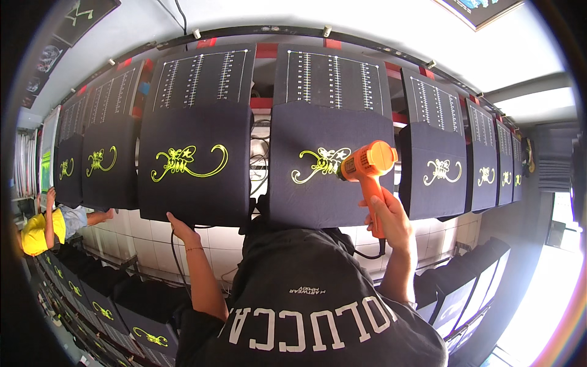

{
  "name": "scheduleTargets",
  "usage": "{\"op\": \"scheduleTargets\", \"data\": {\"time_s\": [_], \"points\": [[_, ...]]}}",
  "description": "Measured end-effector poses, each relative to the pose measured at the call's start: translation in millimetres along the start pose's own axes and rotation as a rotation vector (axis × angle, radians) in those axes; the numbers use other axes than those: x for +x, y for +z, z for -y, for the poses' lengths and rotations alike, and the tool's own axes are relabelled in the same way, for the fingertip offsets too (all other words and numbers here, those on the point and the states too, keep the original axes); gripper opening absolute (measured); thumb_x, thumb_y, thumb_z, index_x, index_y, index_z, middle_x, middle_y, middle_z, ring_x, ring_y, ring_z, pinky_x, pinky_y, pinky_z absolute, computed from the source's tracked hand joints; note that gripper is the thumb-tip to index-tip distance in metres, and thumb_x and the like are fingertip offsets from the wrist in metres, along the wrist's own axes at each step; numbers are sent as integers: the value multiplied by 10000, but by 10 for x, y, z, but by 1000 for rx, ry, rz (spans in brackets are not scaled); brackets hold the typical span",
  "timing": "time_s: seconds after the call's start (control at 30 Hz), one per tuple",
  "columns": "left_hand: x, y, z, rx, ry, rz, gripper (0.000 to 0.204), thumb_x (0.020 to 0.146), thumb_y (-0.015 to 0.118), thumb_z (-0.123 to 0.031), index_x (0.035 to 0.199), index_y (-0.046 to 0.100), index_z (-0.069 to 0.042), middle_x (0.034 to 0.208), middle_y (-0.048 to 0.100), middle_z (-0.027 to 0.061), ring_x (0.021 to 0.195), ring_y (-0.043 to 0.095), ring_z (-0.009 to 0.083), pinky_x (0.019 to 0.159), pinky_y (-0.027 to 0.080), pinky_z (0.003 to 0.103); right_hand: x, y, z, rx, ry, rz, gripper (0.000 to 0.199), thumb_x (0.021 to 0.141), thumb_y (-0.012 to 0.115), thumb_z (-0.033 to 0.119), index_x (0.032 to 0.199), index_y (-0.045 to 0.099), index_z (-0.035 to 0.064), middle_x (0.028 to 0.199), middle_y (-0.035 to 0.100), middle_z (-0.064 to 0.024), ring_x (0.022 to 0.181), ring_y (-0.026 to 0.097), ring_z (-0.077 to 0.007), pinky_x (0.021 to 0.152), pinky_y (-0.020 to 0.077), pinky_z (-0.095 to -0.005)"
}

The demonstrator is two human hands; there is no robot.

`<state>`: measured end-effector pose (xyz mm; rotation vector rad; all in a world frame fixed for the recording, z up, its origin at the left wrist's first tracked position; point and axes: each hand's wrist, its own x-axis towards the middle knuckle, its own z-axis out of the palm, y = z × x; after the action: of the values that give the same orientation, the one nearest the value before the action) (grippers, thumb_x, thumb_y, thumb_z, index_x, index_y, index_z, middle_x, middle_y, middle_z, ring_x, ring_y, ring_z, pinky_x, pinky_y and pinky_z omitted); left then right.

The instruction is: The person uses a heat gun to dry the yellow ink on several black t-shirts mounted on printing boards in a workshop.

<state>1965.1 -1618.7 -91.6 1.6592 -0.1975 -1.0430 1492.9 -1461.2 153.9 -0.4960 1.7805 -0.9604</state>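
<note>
Nearest the camera: the person's black shirt [306, 306] with white lettering. Right hand [388, 217] wrapped tight around the handle of an orange heat gun [367, 162], nozzle aimed left at the yellow-green print [319, 163] on a dark garment [330, 183] stretched over a printing board. Left hand [177, 225] touches the lower edge of the neighbouring dark garment [194, 165]; finger spread cannot be told. Another person in yellow [40, 229] works far left.

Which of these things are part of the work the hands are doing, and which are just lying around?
In use:
right hand holding the orange heat gun
dark shirt with yellow print under its nozzle
left hand on the next shirt

Lying about:
other shirts in the row
cables
</note>
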Motion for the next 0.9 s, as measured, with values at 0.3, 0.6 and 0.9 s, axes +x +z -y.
{"op": "scheduleTargets", "data": {"time_s": [0.3, 0.6, 0.9], "points": [[88, 59, 87, -170, -4, 120, 702, 1002, 494, -534, 1400, 484, 45, 1408, 552, 146, 1224, 582, 298, 1065, 462, 395, 41, 257, 72, -4, 23, -1, 424, 1010, 511, 229, 1376, 514, 17, 1009, 650, -79, 643, 581, -94, 575, 522, -254], [24, 107, 58, -186, 1, 128, 669, 1018, 460, -514, 1397, 495, 35, 1406, 558, 142, 1227, 582, 303, 1066, 456, 403, 99, 418, 53, 6, -26, 30, 397, 1020, 533, 286, 1312, 561, 19, 988, 659, -71, 666, 581, -87, 582, 518, -247], [79, 76, 84, -170, 17, 128, 645, 1024, 444, -499, 1394, 506, 27, 1388, 576, 144, 1201, 602, 305, 1064, 459, 408, 116, 574, 121, -26, -26, 73, 419, 1023, 513, 233, 1381, 500, 15, 1026, 656, -69, 687, 585, -90, 585, 535, -248]]}}
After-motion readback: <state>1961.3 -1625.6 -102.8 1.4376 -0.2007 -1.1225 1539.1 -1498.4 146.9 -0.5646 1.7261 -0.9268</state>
